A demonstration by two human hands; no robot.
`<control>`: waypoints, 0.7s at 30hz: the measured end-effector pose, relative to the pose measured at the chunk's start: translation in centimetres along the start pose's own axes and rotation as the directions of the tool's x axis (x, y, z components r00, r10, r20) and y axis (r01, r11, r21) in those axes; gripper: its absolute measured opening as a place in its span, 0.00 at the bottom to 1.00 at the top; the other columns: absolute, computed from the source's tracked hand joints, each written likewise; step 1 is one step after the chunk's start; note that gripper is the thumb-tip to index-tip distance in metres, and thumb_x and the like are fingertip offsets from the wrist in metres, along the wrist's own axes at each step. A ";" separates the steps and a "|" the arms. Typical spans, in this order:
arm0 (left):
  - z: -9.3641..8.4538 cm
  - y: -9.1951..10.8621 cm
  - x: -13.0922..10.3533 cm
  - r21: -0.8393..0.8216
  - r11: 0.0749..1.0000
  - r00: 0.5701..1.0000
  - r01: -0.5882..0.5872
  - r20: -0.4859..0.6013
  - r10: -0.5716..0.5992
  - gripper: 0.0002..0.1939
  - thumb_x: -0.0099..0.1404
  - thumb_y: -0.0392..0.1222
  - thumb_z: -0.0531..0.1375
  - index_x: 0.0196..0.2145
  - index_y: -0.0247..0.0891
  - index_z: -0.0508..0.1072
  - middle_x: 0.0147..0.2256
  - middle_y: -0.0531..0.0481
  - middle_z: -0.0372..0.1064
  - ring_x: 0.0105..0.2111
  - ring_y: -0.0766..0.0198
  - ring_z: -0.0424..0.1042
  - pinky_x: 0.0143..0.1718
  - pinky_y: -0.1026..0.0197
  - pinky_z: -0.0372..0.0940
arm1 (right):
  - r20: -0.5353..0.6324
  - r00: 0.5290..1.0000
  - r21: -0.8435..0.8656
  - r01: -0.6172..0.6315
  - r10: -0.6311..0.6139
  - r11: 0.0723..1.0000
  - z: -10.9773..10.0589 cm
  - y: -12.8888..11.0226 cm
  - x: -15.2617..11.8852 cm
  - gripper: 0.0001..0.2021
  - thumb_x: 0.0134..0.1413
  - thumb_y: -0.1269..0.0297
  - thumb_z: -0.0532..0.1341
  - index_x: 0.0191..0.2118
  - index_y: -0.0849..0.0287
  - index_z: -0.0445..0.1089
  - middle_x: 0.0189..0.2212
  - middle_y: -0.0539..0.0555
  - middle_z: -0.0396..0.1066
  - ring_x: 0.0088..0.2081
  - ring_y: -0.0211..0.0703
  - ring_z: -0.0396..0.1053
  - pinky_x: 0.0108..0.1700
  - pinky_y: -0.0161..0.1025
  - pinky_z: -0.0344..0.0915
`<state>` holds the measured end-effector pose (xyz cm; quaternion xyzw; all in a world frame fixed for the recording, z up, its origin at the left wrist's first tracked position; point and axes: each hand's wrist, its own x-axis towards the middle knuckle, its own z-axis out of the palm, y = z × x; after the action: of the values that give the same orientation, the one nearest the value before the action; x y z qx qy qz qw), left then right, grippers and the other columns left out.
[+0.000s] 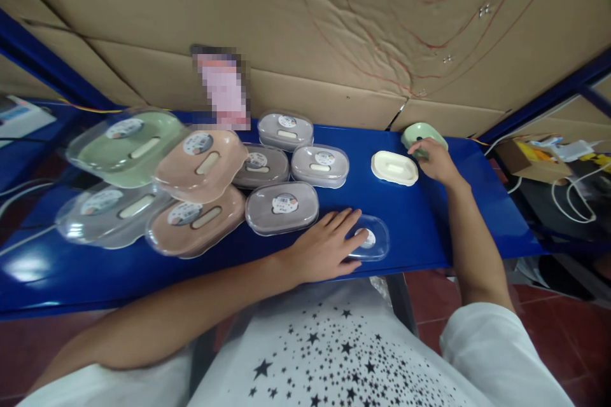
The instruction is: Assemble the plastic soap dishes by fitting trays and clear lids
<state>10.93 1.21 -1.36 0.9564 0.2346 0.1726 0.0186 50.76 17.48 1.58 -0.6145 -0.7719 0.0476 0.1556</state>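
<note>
Left hand [329,245] flat on clear lid [372,238]: light, slick, flexible; best pinched at rim. Right hand [434,162] clasping green soap dish [420,135] far right on counter [420,229].

Under my left hand [329,245], a clear glossy plastic oval lid [372,238] on the glossy blue metal shelf [420,216]; my right hand [436,162] grips a matt pale-green plastic soap dish [420,133] near the back edge, before rough brown cardboard [305,13].
</note>
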 end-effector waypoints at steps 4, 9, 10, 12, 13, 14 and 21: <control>-0.3 0.0 0.1 -0.007 1.000 1.000 -0.019 -0.003 0.019 0.27 0.76 0.56 0.61 0.64 0.38 0.69 0.71 0.29 0.60 0.68 0.40 0.64 0.66 0.42 0.61 | 0.043 0.991 0.106 0.125 -0.131 0.986 -0.3 -2.7 -0.8 0.13 0.55 0.66 0.58 0.44 0.53 0.76 0.50 0.59 0.76 0.51 0.53 0.76 0.59 0.54 0.73; -0.5 -0.1 0.1 0.023 0.999 0.999 -0.045 -0.028 0.046 0.27 0.75 0.56 0.62 0.64 0.38 0.70 0.70 0.28 0.61 0.68 0.39 0.66 0.65 0.42 0.62 | 0.089 0.962 0.191 0.239 -0.259 0.952 -0.3 -6.1 -1.9 0.13 0.66 0.59 0.58 0.50 0.52 0.75 0.54 0.59 0.77 0.57 0.53 0.75 0.62 0.54 0.72; -0.5 -0.1 0.1 0.025 0.999 0.998 -0.046 -0.028 0.047 0.27 0.75 0.57 0.61 0.63 0.38 0.70 0.70 0.28 0.61 0.67 0.39 0.66 0.65 0.42 0.62 | 0.110 0.959 0.199 0.235 -0.260 0.951 -0.5 -6.7 -2.1 0.14 0.67 0.57 0.57 0.52 0.52 0.75 0.54 0.59 0.78 0.57 0.54 0.76 0.63 0.55 0.71; -0.6 -0.1 0.1 0.030 0.998 0.998 -0.054 -0.035 0.055 0.27 0.75 0.56 0.62 0.63 0.38 0.70 0.70 0.29 0.62 0.67 0.40 0.66 0.65 0.42 0.61 | 0.178 0.952 0.231 0.207 -0.251 0.951 -1.0 -7.9 -2.6 0.16 0.71 0.53 0.57 0.55 0.51 0.75 0.54 0.58 0.79 0.56 0.55 0.77 0.61 0.56 0.72; -0.7 -0.1 0.2 0.033 0.997 0.997 -0.064 -0.040 0.065 0.27 0.75 0.56 0.62 0.63 0.39 0.70 0.70 0.30 0.62 0.67 0.40 0.66 0.66 0.42 0.61 | 0.214 0.942 0.259 0.201 -0.259 0.945 -1.5 -8.6 -2.9 0.17 0.71 0.51 0.57 0.57 0.50 0.74 0.55 0.57 0.79 0.56 0.55 0.77 0.61 0.56 0.73; -0.8 -0.1 0.2 0.037 0.997 0.996 -0.075 -0.049 0.077 0.26 0.75 0.56 0.62 0.63 0.39 0.70 0.70 0.31 0.62 0.67 0.41 0.66 0.65 0.43 0.60 | 0.238 0.930 0.289 0.208 -0.281 0.934 -1.9 -9.3 -3.2 0.18 0.72 0.49 0.58 0.58 0.50 0.74 0.56 0.56 0.79 0.57 0.55 0.77 0.61 0.55 0.73; -1.7 0.1 0.2 0.022 0.999 0.957 -0.040 -0.286 0.045 0.26 0.74 0.60 0.61 0.59 0.39 0.71 0.66 0.33 0.64 0.64 0.41 0.66 0.60 0.43 0.66 | 0.321 0.867 0.220 0.322 -0.380 0.921 -3.2 -13.1 -7.0 0.25 0.64 0.41 0.67 0.60 0.45 0.72 0.55 0.57 0.76 0.56 0.57 0.75 0.57 0.56 0.76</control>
<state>10.60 1.12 0.34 0.9263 0.2157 0.3078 -0.0271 40.89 7.19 6.77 -0.4299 -0.8799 0.1907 0.0675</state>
